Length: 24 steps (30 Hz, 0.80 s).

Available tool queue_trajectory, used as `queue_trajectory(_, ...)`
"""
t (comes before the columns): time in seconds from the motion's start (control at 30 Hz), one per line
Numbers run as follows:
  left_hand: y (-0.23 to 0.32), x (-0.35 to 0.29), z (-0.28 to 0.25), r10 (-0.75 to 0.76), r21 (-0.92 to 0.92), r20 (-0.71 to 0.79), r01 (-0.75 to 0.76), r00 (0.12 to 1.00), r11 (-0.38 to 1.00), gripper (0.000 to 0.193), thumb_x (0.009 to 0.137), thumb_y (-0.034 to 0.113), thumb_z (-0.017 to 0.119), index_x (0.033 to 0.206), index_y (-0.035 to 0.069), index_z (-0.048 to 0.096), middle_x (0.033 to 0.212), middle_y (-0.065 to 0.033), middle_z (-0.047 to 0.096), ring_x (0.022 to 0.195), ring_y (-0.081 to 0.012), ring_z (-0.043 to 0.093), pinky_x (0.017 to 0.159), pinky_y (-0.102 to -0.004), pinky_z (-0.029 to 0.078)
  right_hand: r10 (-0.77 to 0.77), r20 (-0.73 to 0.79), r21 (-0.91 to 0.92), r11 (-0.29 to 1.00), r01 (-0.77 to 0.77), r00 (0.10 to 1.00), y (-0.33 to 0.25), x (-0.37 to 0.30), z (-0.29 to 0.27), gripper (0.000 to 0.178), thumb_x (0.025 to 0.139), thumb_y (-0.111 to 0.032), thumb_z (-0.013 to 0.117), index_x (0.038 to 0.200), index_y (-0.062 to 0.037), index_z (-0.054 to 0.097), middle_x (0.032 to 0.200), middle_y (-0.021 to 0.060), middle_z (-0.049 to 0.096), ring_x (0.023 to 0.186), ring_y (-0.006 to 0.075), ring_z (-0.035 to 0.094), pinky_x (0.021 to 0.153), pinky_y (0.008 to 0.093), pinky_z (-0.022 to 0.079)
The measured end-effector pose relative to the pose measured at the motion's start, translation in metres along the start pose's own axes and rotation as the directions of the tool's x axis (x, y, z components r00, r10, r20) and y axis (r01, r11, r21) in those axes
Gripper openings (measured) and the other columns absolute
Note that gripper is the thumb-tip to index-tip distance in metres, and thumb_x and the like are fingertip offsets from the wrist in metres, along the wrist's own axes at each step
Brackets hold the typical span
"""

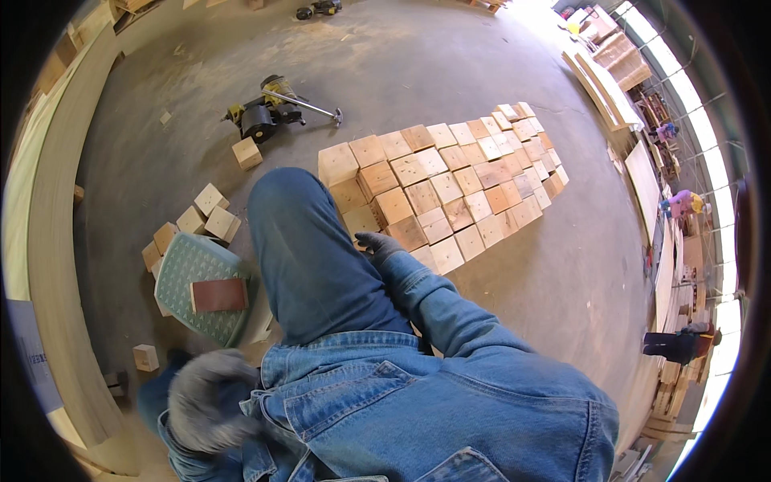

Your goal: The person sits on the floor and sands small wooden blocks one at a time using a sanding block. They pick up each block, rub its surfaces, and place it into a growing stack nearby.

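My right hand (379,244), in a dark grey glove, reaches past my bent knee to the near edge of a large group of wooden blocks (419,198). Its visible fingers are stretched out and a little apart, close to the blocks' side; my knee and sleeve hide part of that spot. Low on the left, my left hand (210,402) is also gloved in grey and smeared by motion, so its fingers are unclear. Nearest to it stand a single wooden block (145,357) and a pale green plastic stool (193,277) with a reddish-brown flat piece (219,295) on top.
Several loose blocks (210,199) lie behind the stool. Ahead, a yellow-and-black nail gun (269,112) and a hammer (309,106) rest on the concrete floor beside another block (246,153). Stacked boards (68,201) line the left; a person (679,345) stands far right near timber.
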<state>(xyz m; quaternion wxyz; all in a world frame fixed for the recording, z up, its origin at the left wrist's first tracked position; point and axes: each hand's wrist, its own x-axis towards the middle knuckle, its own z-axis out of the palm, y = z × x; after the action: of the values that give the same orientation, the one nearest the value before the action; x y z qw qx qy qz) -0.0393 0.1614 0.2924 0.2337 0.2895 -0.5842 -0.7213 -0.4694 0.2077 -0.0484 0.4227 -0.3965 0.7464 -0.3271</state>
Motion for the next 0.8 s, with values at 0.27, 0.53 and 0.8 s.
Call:
queue_trajectory(0.27,-0.060,-0.010,-0.128,0.320,0.033,-0.564,-0.366,0.761,0.930,0.042,0.104,0.018,0.068,0.140,-0.003,0.060,0.120,-0.0101,0.071,0.106,-0.0168,0.069,0.101,-0.0341,0.056,-0.035,-0.002,-0.134,0.990,0.034,0.999,-0.045,0.006,-0.012,0.059,0.092,-0.024,0.084,0.146,-0.0110,0.063,0.133,0.0183,0.073,0.120,0.0303,0.072,0.103,0.0383,0.057)
queue_trajectory(0.53,-0.088,-0.013,-0.197,0.249,-0.006,-0.855,-0.489,0.454,0.872,0.026,0.102,0.004,0.069,0.127,-0.001,0.070,0.108,-0.0104,0.074,0.096,-0.0198,0.073,0.090,-0.0341,0.061,-0.079,-0.211,0.190,0.974,0.120,0.974,-0.037,0.078,-0.068,0.047,0.093,0.004,0.074,0.138,-0.0073,0.066,0.117,0.0083,0.072,0.098,0.0178,0.066,0.092,0.0330,0.060)
queue_trajectory(0.8,-0.122,-0.033,-0.228,0.146,-0.043,-0.930,-0.491,0.339,0.870,0.024,0.102,0.003,0.066,0.126,0.001,0.070,0.108,-0.0090,0.074,0.097,-0.0187,0.072,0.091,-0.0346,0.061,-0.506,-0.294,-0.293,0.855,0.428,0.811,-0.198,0.112,-0.078,0.050,0.092,-0.003,0.079,0.140,-0.0053,0.066,0.111,0.0065,0.077,0.098,0.0115,0.069,0.090,0.0288,0.059)
